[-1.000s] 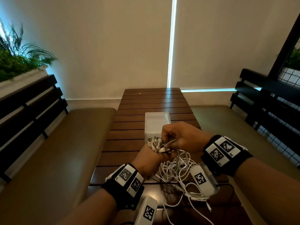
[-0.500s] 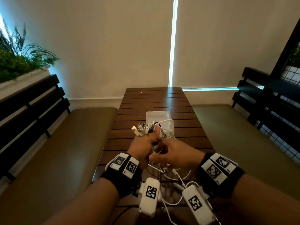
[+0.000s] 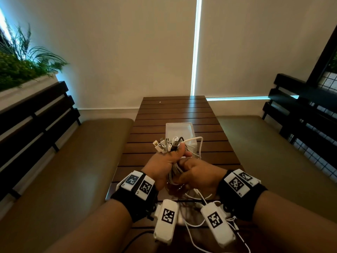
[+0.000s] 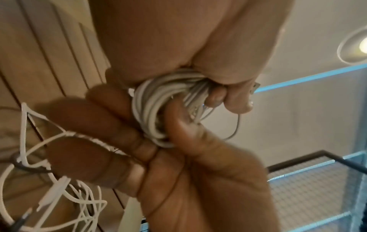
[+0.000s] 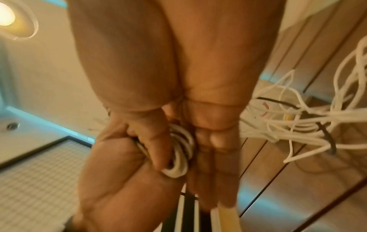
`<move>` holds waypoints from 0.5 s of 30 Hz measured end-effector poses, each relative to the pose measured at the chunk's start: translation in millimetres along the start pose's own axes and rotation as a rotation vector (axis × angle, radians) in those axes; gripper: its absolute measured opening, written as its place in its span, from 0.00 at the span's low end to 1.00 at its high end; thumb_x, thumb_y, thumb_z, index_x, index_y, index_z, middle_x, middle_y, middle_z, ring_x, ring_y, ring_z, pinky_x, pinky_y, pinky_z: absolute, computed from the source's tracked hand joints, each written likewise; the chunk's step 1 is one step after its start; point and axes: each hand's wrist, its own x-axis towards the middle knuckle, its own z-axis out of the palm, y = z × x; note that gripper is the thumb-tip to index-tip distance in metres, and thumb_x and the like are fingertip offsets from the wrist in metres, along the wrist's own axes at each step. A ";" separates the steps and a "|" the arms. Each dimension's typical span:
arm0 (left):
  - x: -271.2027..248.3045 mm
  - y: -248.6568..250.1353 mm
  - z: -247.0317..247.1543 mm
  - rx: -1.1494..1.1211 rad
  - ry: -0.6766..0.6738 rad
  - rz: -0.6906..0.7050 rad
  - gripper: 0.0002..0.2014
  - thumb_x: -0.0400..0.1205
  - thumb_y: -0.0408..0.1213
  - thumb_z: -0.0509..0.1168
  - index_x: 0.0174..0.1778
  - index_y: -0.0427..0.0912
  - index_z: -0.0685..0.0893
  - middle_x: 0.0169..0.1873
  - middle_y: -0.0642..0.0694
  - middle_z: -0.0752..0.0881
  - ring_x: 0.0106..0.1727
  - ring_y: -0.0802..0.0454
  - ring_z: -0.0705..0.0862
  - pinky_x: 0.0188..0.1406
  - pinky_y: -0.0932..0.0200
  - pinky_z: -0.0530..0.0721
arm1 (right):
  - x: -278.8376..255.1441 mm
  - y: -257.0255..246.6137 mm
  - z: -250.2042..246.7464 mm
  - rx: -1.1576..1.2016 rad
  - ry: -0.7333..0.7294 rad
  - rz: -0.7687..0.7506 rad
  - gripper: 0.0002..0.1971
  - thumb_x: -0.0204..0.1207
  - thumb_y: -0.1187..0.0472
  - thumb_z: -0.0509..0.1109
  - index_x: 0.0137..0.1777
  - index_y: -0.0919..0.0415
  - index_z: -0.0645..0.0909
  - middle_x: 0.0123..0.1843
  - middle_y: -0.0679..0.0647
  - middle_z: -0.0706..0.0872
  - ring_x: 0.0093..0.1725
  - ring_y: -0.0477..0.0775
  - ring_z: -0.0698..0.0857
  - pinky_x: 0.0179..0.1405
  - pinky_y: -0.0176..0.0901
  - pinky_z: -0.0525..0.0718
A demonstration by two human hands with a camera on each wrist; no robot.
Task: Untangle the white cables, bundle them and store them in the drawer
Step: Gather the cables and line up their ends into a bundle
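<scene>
My left hand (image 3: 168, 160) grips a bunch of white cables (image 3: 175, 172) just below their connector ends (image 3: 166, 145), which fan out above the fist along with one dark plug. My right hand (image 3: 191, 173) presses against it from the right, fingers curled round the same bunch lower down. In the left wrist view the cables form a tight coil (image 4: 152, 109) held between both hands. The right wrist view shows that coil (image 5: 181, 150) between my fingers. Loose cable tails (image 3: 197, 197) hang to the table. A white translucent drawer box (image 3: 179, 126) stands just beyond my hands.
The slatted wooden table (image 3: 175, 110) runs away from me, with padded benches (image 3: 76, 157) on both sides. Black slatted backrests (image 3: 36, 115) line the benches. A planter with greenery (image 3: 20, 66) sits at the far left. More slack cable (image 5: 298, 124) lies on the table beneath my wrists.
My right hand dropped from the connector ends to below my left hand and now holds the bunch lower down. My left hand lifted the bunch toward the box.
</scene>
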 end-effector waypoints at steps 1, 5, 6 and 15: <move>1.1 -0.6 0.7 0.038 0.021 0.042 0.26 0.70 0.55 0.73 0.50 0.33 0.86 0.44 0.38 0.87 0.47 0.41 0.86 0.49 0.45 0.86 | 1.6 -1.7 3.4 0.027 0.002 0.008 0.16 0.74 0.78 0.64 0.62 0.74 0.77 0.54 0.74 0.85 0.51 0.73 0.86 0.47 0.57 0.88; -0.8 2.7 3.7 0.316 0.012 0.185 0.28 0.70 0.57 0.71 0.51 0.35 0.86 0.44 0.46 0.89 0.46 0.53 0.86 0.52 0.51 0.82 | 12.0 -1.2 16.1 0.035 0.084 0.047 0.12 0.70 0.78 0.69 0.53 0.72 0.82 0.48 0.69 0.82 0.37 0.59 0.80 0.34 0.47 0.80; -0.7 3.4 3.3 0.346 0.006 0.200 0.28 0.70 0.57 0.70 0.52 0.33 0.85 0.45 0.44 0.89 0.47 0.53 0.86 0.54 0.50 0.82 | 12.9 -1.2 19.0 0.021 0.102 0.056 0.11 0.68 0.77 0.71 0.50 0.71 0.83 0.45 0.68 0.80 0.33 0.57 0.77 0.32 0.45 0.75; -8.2 16.8 -4.2 0.418 -0.079 0.112 0.26 0.74 0.60 0.68 0.47 0.37 0.89 0.49 0.41 0.89 0.55 0.44 0.85 0.63 0.43 0.79 | 23.3 -3.9 32.7 -0.300 0.266 -0.171 0.13 0.59 0.67 0.75 0.45 0.62 0.89 0.47 0.64 0.90 0.39 0.56 0.86 0.45 0.54 0.84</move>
